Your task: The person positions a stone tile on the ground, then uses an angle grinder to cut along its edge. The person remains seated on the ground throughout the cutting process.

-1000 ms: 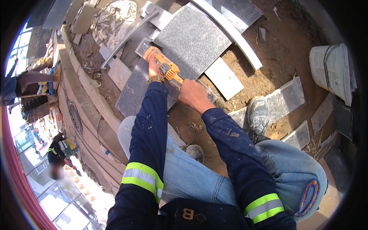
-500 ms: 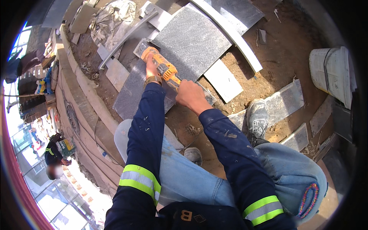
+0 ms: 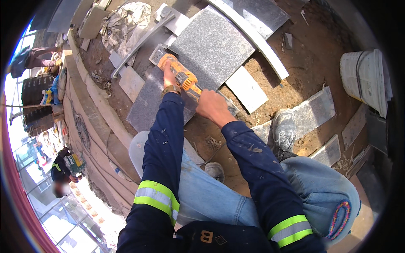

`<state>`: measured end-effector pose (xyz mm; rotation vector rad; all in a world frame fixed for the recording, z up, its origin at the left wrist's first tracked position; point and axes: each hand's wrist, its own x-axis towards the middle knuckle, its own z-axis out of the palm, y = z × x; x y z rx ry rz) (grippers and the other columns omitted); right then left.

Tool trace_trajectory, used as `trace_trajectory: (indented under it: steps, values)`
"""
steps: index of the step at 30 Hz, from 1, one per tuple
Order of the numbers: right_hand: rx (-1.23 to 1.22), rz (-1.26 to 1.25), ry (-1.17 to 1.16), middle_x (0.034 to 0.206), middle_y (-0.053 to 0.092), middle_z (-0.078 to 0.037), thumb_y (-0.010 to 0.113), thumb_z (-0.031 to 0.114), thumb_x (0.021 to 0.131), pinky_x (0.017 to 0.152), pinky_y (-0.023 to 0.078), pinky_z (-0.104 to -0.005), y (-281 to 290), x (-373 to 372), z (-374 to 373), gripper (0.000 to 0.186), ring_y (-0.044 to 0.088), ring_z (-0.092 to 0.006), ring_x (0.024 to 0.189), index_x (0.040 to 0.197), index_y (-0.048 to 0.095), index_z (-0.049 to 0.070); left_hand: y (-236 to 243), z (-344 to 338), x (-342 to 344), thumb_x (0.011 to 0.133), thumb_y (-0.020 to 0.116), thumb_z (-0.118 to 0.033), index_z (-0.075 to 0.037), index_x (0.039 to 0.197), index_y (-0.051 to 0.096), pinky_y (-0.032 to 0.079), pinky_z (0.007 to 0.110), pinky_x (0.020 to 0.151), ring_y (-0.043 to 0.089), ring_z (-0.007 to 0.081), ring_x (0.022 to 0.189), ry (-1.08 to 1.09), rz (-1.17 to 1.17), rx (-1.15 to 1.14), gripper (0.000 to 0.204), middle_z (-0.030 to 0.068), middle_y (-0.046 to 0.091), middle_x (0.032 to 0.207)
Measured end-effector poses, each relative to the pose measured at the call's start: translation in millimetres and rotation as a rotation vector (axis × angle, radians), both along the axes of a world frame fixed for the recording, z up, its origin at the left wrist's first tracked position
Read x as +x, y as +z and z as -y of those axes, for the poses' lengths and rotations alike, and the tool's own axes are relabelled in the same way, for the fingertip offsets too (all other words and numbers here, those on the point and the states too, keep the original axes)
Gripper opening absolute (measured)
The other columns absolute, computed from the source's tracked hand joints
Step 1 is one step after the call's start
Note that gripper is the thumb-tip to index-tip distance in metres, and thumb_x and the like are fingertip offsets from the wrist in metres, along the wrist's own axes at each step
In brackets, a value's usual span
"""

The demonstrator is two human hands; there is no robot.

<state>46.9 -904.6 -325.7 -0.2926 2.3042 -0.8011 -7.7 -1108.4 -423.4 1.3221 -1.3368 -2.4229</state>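
My left hand [image 3: 169, 75] is closed round the front body of a yellow angle grinder [image 3: 187, 79], and my right hand [image 3: 213, 105] grips its rear handle. The grinder's head is low over the left part of speckled grey stone slabs [image 3: 213, 40], where a little pale dust shows; the blade's contact is too small to make out. A pale narrow tile [image 3: 247, 88] lies to the right of my right hand, and a long curved white strip [image 3: 242, 25] lies along the upper right side of the slab.
A white bucket [image 3: 358, 76] stands at right. My boot [image 3: 283, 128] rests on a stone strip. Crumpled sheeting [image 3: 124, 27] lies upper left beside loose offcuts. Cables [image 3: 82, 130] run along the left ledge. One person [image 3: 38, 59] is at upper left, another [image 3: 63, 168] at lower left.
The grinder and both hands shifted slightly left and then back right, still in the same grip. At the left, the upper person's legs have moved up in the picture.
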Motion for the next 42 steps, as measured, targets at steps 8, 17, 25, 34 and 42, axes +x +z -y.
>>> trace_trajectory:
  steps: [8, 17, 25, 34, 42]
  values:
    - [-0.004, -0.017, -0.009, 0.093, 0.07, -0.023, 0.069, 0.014, 0.072, 0.075, 0.056, -0.0431, -2, 3, -2, 0.029, 0.069, -0.0381, 0.087, 0.095, 0.065, -0.004, -4, 0, 1, 0.091, 0.052, -0.054, -0.006, 0.12, 0.056, 0.056, 0.05, 0.075, 0.067, 0.0353, 0.082, -0.008, -0.018, 0.023, 0.057, 0.0163, 0.065, 0.097]
    - [-0.008, -0.002, 0.004, 0.094, 0.069, -0.024, 0.066, 0.011, 0.073, 0.077, 0.055, -0.0431, -1, 4, -5, 0.028, 0.069, -0.0383, 0.089, 0.096, 0.065, -0.005, 7, -8, 4, 0.09, 0.055, -0.053, -0.005, 0.13, 0.054, 0.054, 0.044, 0.082, 0.067, 0.0312, 0.092, -0.018, 0.003, 0.02, 0.062, 0.0125, 0.064, 0.112]
    - [-0.005, 0.009, 0.015, 0.093, 0.069, -0.024, 0.065, 0.011, 0.074, 0.076, 0.055, -0.0434, 2, 2, -4, 0.027, 0.069, -0.0388, 0.088, 0.095, 0.065, -0.005, 5, -5, 3, 0.091, 0.054, -0.052, -0.005, 0.13, 0.053, 0.054, 0.045, 0.083, 0.066, 0.0311, 0.094, -0.006, 0.01, 0.028, 0.061, 0.0132, 0.063, 0.114]
    - [-0.024, -0.026, -0.003, 0.091, 0.069, -0.024, 0.067, 0.013, 0.073, 0.074, 0.055, -0.0438, -4, 2, 1, 0.026, 0.069, -0.0388, 0.086, 0.092, 0.065, -0.005, -7, 4, 0, 0.091, 0.053, -0.052, -0.004, 0.119, 0.055, 0.056, 0.049, 0.073, 0.067, 0.0344, 0.08, 0.002, -0.022, -0.032, 0.056, 0.0162, 0.065, 0.095]
    - [-0.023, -0.002, 0.003, 0.093, 0.07, -0.024, 0.069, 0.014, 0.073, 0.076, 0.056, -0.043, -1, -1, 5, 0.027, 0.069, -0.038, 0.088, 0.093, 0.066, -0.005, -8, 8, -5, 0.091, 0.054, -0.051, -0.004, 0.118, 0.055, 0.056, 0.048, 0.072, 0.067, 0.0337, 0.079, 0.013, -0.055, -0.033, 0.054, 0.0155, 0.065, 0.094]
